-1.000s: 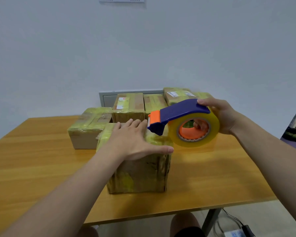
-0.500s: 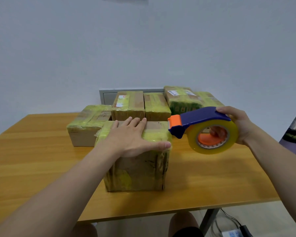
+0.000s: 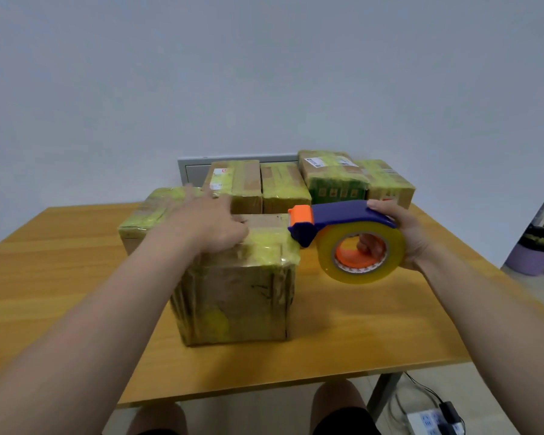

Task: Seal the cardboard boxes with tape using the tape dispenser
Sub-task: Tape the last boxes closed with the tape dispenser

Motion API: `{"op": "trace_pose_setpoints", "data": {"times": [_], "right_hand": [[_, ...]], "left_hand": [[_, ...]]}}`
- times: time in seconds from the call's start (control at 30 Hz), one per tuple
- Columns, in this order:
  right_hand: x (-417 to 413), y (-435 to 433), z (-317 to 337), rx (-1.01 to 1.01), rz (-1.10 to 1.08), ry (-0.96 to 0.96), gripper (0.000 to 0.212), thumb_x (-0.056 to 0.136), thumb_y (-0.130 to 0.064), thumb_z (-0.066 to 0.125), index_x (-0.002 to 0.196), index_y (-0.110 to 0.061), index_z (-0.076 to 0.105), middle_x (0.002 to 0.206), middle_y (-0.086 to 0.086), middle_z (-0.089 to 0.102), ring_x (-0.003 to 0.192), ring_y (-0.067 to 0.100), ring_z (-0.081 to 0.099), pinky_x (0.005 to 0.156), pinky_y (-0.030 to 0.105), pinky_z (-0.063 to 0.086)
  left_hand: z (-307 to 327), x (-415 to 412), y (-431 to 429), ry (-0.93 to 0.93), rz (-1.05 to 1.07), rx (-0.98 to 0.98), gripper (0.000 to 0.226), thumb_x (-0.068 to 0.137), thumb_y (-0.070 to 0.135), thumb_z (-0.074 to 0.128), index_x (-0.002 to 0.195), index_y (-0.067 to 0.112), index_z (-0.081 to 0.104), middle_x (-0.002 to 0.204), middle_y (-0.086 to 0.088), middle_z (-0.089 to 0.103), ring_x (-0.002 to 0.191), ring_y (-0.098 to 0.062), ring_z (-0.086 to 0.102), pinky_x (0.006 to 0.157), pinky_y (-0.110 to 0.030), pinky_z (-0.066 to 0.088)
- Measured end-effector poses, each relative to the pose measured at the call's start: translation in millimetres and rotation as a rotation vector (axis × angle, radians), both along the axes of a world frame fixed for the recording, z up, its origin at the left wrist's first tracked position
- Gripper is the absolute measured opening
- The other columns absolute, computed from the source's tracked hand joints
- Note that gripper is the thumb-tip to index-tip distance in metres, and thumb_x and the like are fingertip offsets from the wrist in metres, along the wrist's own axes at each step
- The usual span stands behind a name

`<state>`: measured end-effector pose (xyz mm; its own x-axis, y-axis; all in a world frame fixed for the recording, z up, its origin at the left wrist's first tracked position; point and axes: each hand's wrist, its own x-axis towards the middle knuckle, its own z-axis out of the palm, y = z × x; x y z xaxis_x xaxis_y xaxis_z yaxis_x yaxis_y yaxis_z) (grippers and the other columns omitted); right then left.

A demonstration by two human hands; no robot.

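Fingers (image 3: 367, 244) of my right hand (image 3: 409, 233) curl through the orange core of the tape roll (image 3: 393, 249), thumb on top of the blue handle, gripping the tape dispenser (image 3: 339, 215). Only the fingertips show through the core; the rest is hidden behind the roll. The dispenser is held in the air just right of the front cardboard box (image 3: 236, 296), its orange nose at the box's top right corner; I cannot tell whether they touch.

My left hand (image 3: 204, 224) lies palm down on the box top, fingers reaching away from me, too blurred to tell whether they are spread or together.

The box, wrapped in yellowish tape, stands near the front of a wooden table (image 3: 374, 324). Another taped box (image 3: 142, 215) sits behind it to the left, partly hidden by my left hand, and four more boxes (image 3: 283, 186) line the back edge. At the right edge a purple pot (image 3: 528, 262) is cut off. Below the table a power strip (image 3: 427, 422) lies on the floor.
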<state>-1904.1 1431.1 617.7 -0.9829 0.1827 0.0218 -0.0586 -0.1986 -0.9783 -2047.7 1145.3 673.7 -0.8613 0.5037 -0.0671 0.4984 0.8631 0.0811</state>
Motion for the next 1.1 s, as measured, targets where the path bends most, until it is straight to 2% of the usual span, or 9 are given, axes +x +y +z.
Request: {"op": "trace_pose_setpoints", "data": {"times": [0.1,0.2,0.27,0.4,0.47,0.63,0.8,0.93,1.1], "right_hand": [[-11,-16,-2,-0.028,0.014,0.008,0.03,0.081,-0.039,0.062,0.083,-0.019,0.083,0.068,0.003,0.072,0.054,0.015,0.065,0.051,0.027,0.054],[-21,-27,-8,-0.049,0.031,0.022,0.031,0.084,-0.039,0.059,0.088,-0.019,0.082,0.07,0.004,0.072,0.057,0.015,0.066,0.053,0.027,0.054],[-23,-28,-11,-0.057,0.033,0.019,0.03,0.084,-0.04,0.06,0.088,-0.02,0.083,0.072,0.004,0.073,0.059,0.016,0.066,0.056,0.028,0.053],[-16,-10,-10,-0.027,0.065,-0.013,0.051,0.053,-0.051,0.091,0.09,-0.018,0.083,0.072,0.005,0.072,0.059,0.017,0.066,0.058,0.03,0.056],[-12,-1,-4,0.022,0.057,-0.059,0.068,0.034,-0.058,0.096,0.088,-0.018,0.084,0.071,0.005,0.072,0.059,0.018,0.066,0.059,0.031,0.057],[4,22,16,0.118,-0.021,-0.143,0.071,0.024,-0.054,0.098,0.081,-0.015,0.081,0.068,0.007,0.072,0.058,0.019,0.066,0.057,0.031,0.057],[2,7,64,0.456,0.087,-0.159,0.023,0.076,-0.039,0.071,0.077,-0.018,0.08,0.075,0.006,0.074,0.062,0.018,0.069,0.058,0.028,0.056],[-16,-30,108,0.764,0.121,-0.208,0.03,0.083,-0.043,0.074,0.067,-0.018,0.077,0.07,0.003,0.073,0.058,0.015,0.067,0.06,0.027,0.053],[-39,-78,136,1.189,0.023,-0.266,0.04,0.091,-0.06,0.064,0.065,-0.032,0.078,0.086,0.0,0.073,0.082,0.021,0.068,0.083,0.038,0.053]], "left_hand": [[6,19,19,-0.138,-0.268,0.064,0.095,0.081,0.074,0.049,0.163,0.035,0.022,0.172,0.0,0.022,0.16,-0.026,0.013,0.127,-0.06,0.014],[-19,18,17,-0.1,-0.308,0.048,0.121,0.064,0.099,0.041,0.165,0.036,0.016,0.172,0.003,0.023,0.159,-0.024,0.018,0.128,-0.06,0.011],[-30,10,14,-0.043,-0.288,0.13,0.12,0.061,0.095,0.041,0.164,0.039,0.016,0.169,0.005,0.03,0.156,-0.023,0.025,0.127,-0.058,0.013],[-29,13,15,-0.062,-0.301,0.206,0.107,0.067,0.069,0.055,0.16,0.048,0.005,0.162,-0.001,0.041,0.151,-0.027,0.033,0.127,-0.063,0.009],[-27,14,14,-0.073,-0.327,0.179,0.098,0.071,0.067,0.051,0.156,0.06,0.004,0.164,-0.003,0.037,0.152,-0.03,0.029,0.125,-0.067,0.004],[-30,11,13,-0.045,-0.333,0.091,0.092,0.074,0.076,0.038,0.154,0.066,-0.004,0.173,-0.006,0.017,0.16,-0.031,0.011,0.123,-0.069,0.0],[-31,14,11,-0.098,-0.316,0.106,0.124,0.057,0.103,0.021,0.165,0.044,-0.001,0.174,0.003,0.013,0.16,-0.021,0.006,0.127,-0.061,-0.006],[-25,18,9,-0.154,-0.283,0.302,0.055,0.11,0.051,0.021,0.162,0.037,0.026,0.172,0.007,0.02,0.159,-0.015,0.01,0.128,-0.053,-0.007],[-32,11,14,-0.095,-0.275,0.249,0.05,0.114,0.034,0.017,0.163,0.037,0.026,0.171,0.006,0.024,0.159,-0.019,0.012,0.127,-0.058,-0.005]]}}
